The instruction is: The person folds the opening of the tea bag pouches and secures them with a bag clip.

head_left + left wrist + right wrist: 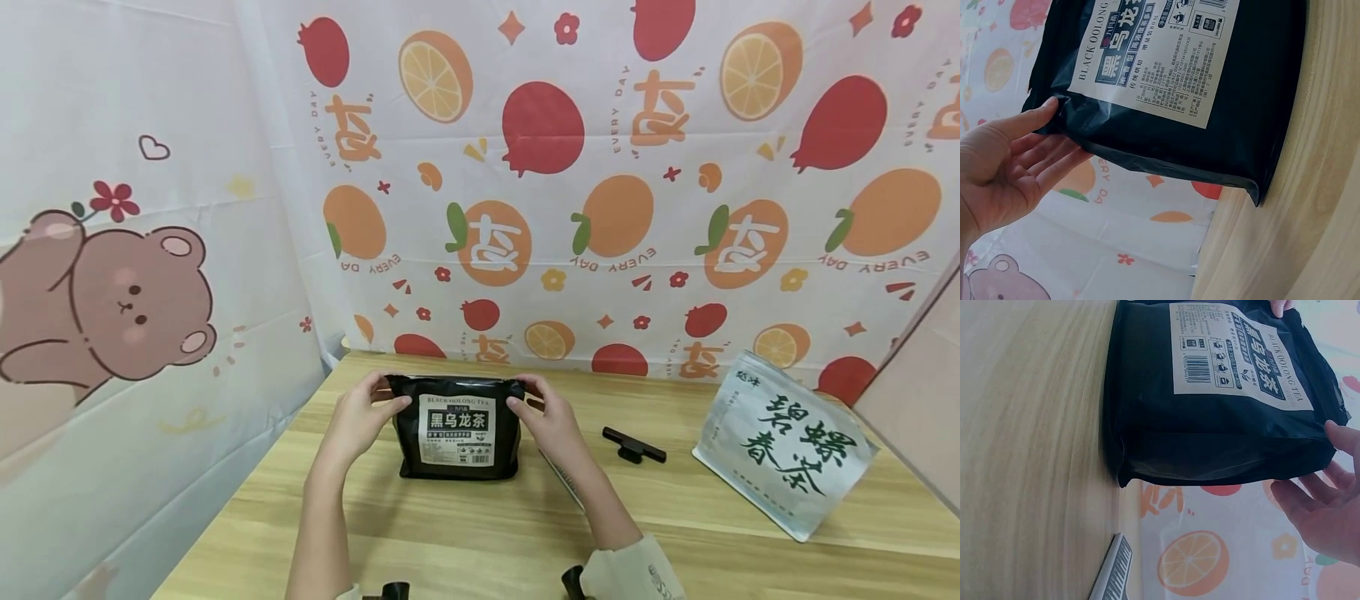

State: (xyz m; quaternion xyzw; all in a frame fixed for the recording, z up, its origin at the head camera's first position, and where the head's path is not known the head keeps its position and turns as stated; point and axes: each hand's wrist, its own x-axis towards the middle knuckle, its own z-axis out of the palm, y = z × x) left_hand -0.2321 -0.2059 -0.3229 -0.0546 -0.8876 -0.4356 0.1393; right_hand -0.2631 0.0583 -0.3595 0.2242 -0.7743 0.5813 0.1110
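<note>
A black bag of oolong tea (457,429) with a cream label stands upright on the wooden table. Its upper left corner is pinched by my left hand (365,417), thumb in front and fingers behind. On the opposite upper corner, my right hand (551,417) grips the bag the same way. The left wrist view shows the left thumb pressed on the bag's (1147,144) top edge. From the right wrist view, the right hand (1325,503) has its thumb on the front of the bag and its fingers behind.
A black bag clip (633,446) lies right of the right hand. Farther right stands a pale tea bag (783,446) with green characters. A thin grey ridged item (1113,569) lies beside the black bag, partly behind the right forearm. Printed cloth (540,208) hangs behind the table.
</note>
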